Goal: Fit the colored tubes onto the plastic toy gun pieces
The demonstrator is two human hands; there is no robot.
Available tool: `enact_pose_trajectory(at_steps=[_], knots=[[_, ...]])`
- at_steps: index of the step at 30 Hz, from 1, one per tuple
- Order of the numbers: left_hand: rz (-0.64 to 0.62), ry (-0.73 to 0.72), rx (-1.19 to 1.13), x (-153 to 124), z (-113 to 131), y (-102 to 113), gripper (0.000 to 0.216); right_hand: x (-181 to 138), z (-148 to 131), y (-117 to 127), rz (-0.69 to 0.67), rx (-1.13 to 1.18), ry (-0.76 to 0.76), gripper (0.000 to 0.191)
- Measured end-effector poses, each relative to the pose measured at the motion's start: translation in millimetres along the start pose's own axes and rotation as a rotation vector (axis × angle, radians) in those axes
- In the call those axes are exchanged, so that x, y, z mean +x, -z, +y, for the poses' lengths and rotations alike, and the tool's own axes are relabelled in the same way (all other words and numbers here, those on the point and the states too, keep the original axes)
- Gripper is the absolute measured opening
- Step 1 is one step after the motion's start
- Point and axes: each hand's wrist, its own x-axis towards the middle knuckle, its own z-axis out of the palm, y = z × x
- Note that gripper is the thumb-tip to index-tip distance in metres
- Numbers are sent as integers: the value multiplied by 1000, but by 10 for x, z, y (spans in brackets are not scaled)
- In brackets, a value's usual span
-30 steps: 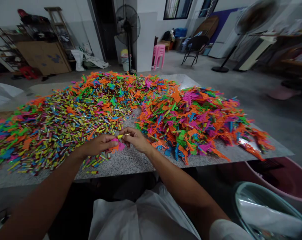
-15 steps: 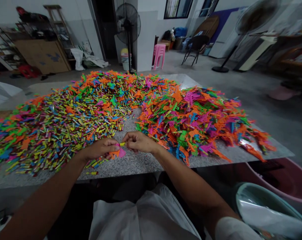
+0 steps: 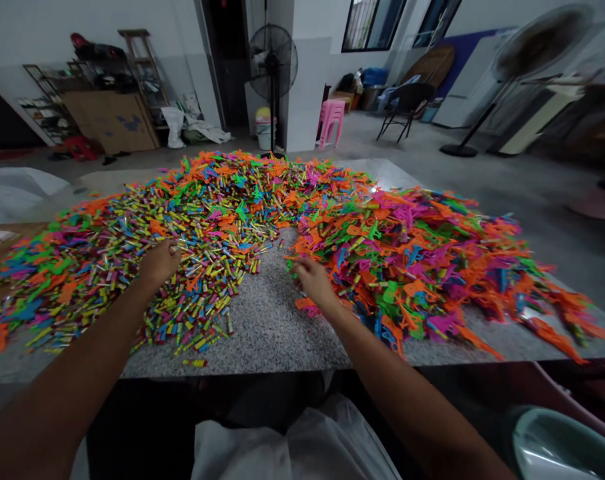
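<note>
My left hand (image 3: 161, 263) is over the heap of short coloured tubes (image 3: 127, 247) on the left, its fingers curled in; what they pinch, if anything, is too small to make out. At the near left edge of the right-hand heap of bright plastic pieces (image 3: 407, 253), some of them shaped like toy guns, is my right hand (image 3: 313, 280). Its fingers are bent together beside a green piece, and any held thing is hidden. A pink and orange piece (image 3: 308, 307) lies just below that hand. One yellow tube (image 3: 197, 363) lies alone near the front edge.
Both heaps spread over a speckled stone table (image 3: 277, 327) and meet at the back. Below the right edge stand a green tub (image 3: 557, 427) and a pink tub (image 3: 542, 390). Beyond are a standing fan (image 3: 272, 63), pink stools (image 3: 331, 120) and a black chair (image 3: 407, 107).
My hands were together at the middle, holding a yellow tube and pink and orange pieces. They have parted, left hand to the tubes, right hand to the plastic heap. The view has shifted slightly.
</note>
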Motion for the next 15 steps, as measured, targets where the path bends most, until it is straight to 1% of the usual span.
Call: enact_pose_trajectory(at_steps=[2,3,5,7,9,11,13,15], knots=[[17,-65,57,7,60,-27,37,-14,94,-322,-188,-291,54,22],[7,-82,76,-17,113,-44,35,-3,108,-479,-240,-422,82,22],[-36,-72,106,-118,223,-77,34,58,81,-758,-280,-635,98,24],[-95,-56,146,-275,294,-106,34,161,20,-972,-272,-777,64,29],[-169,-52,185,-459,299,-133,36,281,-29,-1121,-243,-870,8,37],[-229,-44,213,-630,249,-169,41,393,-44,-1219,-235,-924,-41,44],[-244,-56,219,-755,176,-217,43,475,-33,-1278,-247,-944,-70,47],[-230,-86,184,-818,105,-274,42,521,-14,-1306,-265,-943,-84,49]])
